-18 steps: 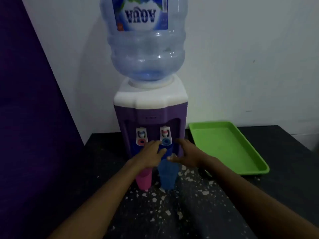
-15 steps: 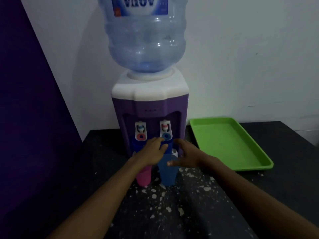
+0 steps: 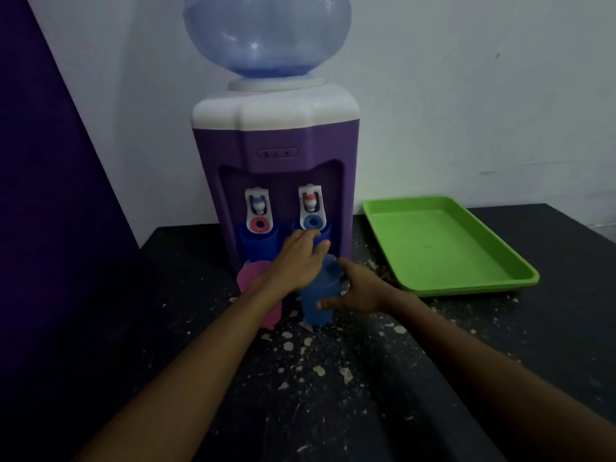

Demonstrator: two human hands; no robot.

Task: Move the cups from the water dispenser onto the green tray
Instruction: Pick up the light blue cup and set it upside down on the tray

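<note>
A purple water dispenser (image 3: 276, 168) with a white top stands at the back of the black table. Two dark blue cups sit in its recess: one (image 3: 258, 243) under the left tap and another (image 3: 324, 232) under the right tap. In front of it stand a pink cup (image 3: 255, 276) and a light blue cup (image 3: 316, 306). My left hand (image 3: 296, 261) reaches over the pink cup, with its fingertips on the rim of the right dark blue cup. My right hand (image 3: 358, 291) wraps the side of the light blue cup. The green tray (image 3: 443, 248) lies to the right, with nothing in it.
White flecks are scattered over the black table (image 3: 333, 361) in front of the dispenser. A purple panel (image 3: 50, 195) rises on the left and a white wall stands behind. The large water bottle (image 3: 266, 35) sits on top of the dispenser.
My left hand has stretched forward from the pink cup towards the right tap. My right hand has closed round the light blue cup. The view has drawn nearer.
</note>
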